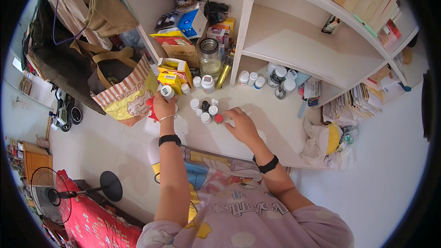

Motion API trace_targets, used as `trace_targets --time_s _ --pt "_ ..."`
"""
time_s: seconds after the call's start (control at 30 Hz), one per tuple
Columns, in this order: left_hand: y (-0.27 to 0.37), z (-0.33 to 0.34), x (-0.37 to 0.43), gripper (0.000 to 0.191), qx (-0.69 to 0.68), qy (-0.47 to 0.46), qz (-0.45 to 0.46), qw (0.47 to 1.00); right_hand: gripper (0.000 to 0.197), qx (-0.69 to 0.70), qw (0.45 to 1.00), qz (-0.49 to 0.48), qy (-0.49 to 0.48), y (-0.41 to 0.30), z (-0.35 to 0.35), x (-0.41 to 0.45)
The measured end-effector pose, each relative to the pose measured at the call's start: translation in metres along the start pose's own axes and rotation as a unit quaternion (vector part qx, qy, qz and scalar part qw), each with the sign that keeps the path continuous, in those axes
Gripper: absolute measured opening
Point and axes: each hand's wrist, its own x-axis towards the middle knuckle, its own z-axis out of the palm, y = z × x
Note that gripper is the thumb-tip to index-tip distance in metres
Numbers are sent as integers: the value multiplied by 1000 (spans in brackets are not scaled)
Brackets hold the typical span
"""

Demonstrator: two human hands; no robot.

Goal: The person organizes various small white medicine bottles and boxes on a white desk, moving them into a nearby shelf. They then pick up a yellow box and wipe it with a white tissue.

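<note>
My left hand (163, 106) is at the left end of the white desk (193, 136), with its fingers around a white bottle (167, 92) that bears a printed mark on top. Part of that bottle is hidden by the hand. A red item (151, 105) shows beside the hand. My right hand (242, 124) is over the desk, fingers apart and holding nothing, just right of a small red-capped bottle (218, 119). That bottle belongs to a cluster with a white-capped bottle (213, 110), a dark bottle (205, 105) and several other white bottles.
Behind stand yellow boxes (170, 82), a glass jar (210, 58) and a white bottle (207, 83). More bottles (279, 75) fill the shelf's lower compartment. A striped tote bag (127, 91) hangs left. A cloth bag (313, 143) lies right. A fan (51, 194) is at lower left.
</note>
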Motion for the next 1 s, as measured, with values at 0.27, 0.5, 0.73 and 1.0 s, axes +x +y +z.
trace_targets --time_s 0.27,0.5,0.73,1.0 --pt "47 -37 -12 42 -439 8 -53 897 30 53 998 20 35 3 -12 -3" --pt "95 -55 -44 48 -468 -261 2 844 39 190 978 -19 81 -34 -38 -9" --pt "153 -19 -99 58 -345 -347 132 862 48 195 965 10 177 -23 -52 -19" --pt "174 -2 -139 51 -285 -265 241 889 41 75 943 167 277 47 -97 -39"
